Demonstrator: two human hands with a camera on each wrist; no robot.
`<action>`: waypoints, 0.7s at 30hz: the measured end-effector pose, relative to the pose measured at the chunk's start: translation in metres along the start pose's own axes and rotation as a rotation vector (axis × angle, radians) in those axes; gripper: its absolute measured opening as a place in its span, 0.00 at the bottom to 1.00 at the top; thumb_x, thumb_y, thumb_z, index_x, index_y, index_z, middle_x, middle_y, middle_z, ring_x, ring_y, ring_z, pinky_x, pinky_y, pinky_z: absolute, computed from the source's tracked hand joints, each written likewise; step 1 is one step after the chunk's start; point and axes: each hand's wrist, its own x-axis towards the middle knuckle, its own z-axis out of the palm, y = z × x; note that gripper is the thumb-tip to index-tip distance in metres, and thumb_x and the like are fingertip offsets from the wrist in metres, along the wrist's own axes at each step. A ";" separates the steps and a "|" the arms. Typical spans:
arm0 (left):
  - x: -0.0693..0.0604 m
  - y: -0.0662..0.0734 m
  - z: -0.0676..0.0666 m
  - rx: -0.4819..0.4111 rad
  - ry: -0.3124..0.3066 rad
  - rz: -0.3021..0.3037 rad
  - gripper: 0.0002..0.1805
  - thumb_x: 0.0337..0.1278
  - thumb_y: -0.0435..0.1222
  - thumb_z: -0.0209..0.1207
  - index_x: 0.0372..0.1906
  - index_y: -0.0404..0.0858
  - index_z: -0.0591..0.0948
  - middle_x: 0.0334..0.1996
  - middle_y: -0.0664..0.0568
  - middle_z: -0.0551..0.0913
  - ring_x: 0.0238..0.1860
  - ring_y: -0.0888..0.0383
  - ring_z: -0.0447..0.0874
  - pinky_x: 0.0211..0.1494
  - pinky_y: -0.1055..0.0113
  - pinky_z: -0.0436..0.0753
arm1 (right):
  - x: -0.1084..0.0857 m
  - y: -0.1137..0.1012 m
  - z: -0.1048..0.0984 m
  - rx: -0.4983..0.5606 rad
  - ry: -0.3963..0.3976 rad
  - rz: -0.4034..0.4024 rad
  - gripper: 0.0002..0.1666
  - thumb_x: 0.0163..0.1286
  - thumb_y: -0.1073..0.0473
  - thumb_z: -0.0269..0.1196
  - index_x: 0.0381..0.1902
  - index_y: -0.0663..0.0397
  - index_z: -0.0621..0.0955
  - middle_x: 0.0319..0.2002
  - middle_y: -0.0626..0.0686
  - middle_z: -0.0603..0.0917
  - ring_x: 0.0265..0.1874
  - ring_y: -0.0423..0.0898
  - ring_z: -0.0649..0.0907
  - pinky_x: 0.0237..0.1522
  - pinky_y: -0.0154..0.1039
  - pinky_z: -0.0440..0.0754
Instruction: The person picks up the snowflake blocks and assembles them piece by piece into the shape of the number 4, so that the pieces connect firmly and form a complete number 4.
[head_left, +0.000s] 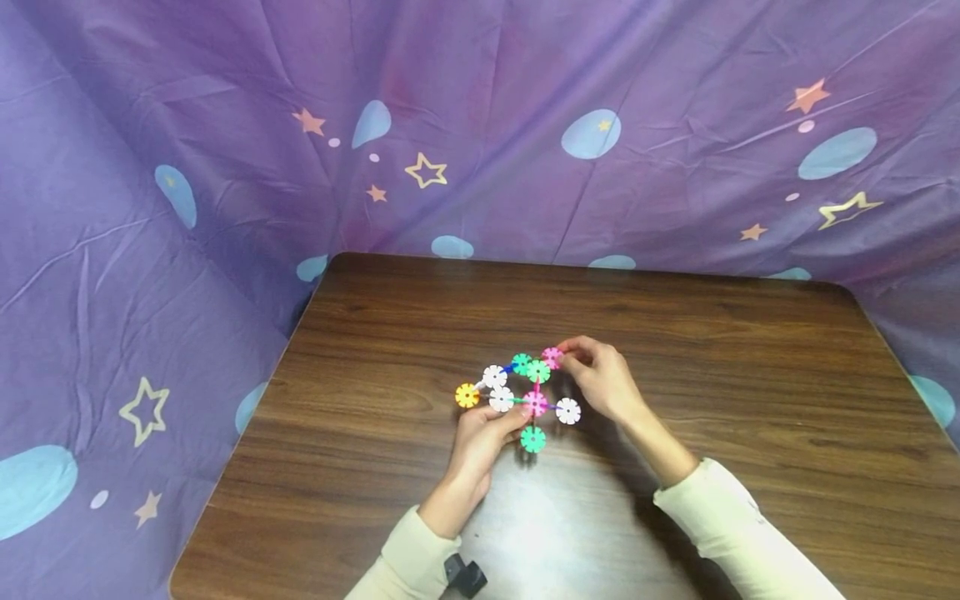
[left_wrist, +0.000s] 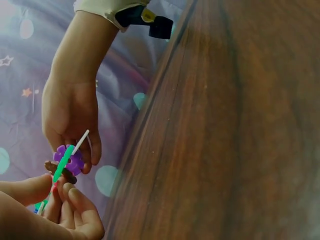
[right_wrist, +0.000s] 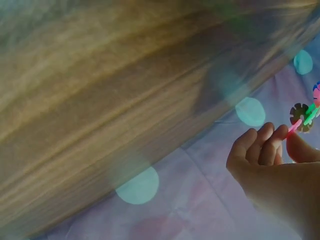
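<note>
Above the table, a joined set of notched plastic discs, like snowflake building pieces, is held between both hands. My left hand (head_left: 476, 442) grips it from below, thumb at the pink disc (head_left: 535, 404) in its middle. My right hand (head_left: 603, 379) pinches another pink disc (head_left: 552, 358) at the upper right corner, beside a green disc (head_left: 538, 372). White discs (head_left: 568, 411) and a yellow-orange disc (head_left: 467, 395) stand out at the sides, and a green disc (head_left: 533, 439) hangs lowest. In the right wrist view, thumb and fingertips hold the pink disc's edge (right_wrist: 294, 126).
A brown wood-grain table (head_left: 360, 467) lies under both hands. Behind it and to the left hangs a purple cloth (head_left: 502, 100) printed with stars and blue spots. A small black device (head_left: 465, 575) sits at the left sleeve's cuff.
</note>
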 end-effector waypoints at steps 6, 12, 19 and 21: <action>0.003 -0.003 -0.001 -0.017 -0.012 -0.017 0.16 0.58 0.30 0.69 0.45 0.21 0.84 0.42 0.43 0.91 0.37 0.61 0.89 0.50 0.66 0.88 | 0.003 0.006 0.004 -0.011 -0.015 0.013 0.11 0.74 0.59 0.63 0.49 0.57 0.86 0.38 0.57 0.91 0.36 0.45 0.84 0.46 0.42 0.79; 0.003 -0.003 -0.001 0.003 0.012 -0.021 0.14 0.56 0.28 0.69 0.44 0.20 0.84 0.44 0.39 0.91 0.30 0.64 0.85 0.39 0.72 0.86 | 0.006 0.012 0.008 -0.024 -0.037 0.008 0.12 0.73 0.60 0.63 0.49 0.58 0.86 0.36 0.56 0.90 0.33 0.43 0.83 0.44 0.41 0.79; 0.006 -0.002 0.001 0.065 0.041 -0.030 0.12 0.53 0.29 0.70 0.40 0.23 0.85 0.33 0.46 0.91 0.23 0.65 0.79 0.27 0.75 0.79 | 0.008 0.017 0.009 -0.031 -0.075 0.029 0.12 0.72 0.60 0.63 0.49 0.59 0.85 0.35 0.55 0.90 0.30 0.43 0.82 0.43 0.40 0.78; 0.007 -0.001 0.002 0.070 0.049 -0.037 0.12 0.53 0.29 0.70 0.41 0.24 0.85 0.33 0.44 0.91 0.22 0.65 0.79 0.26 0.75 0.78 | 0.010 0.017 0.008 -0.025 -0.092 0.039 0.12 0.72 0.61 0.62 0.49 0.60 0.85 0.33 0.57 0.89 0.29 0.44 0.83 0.41 0.40 0.78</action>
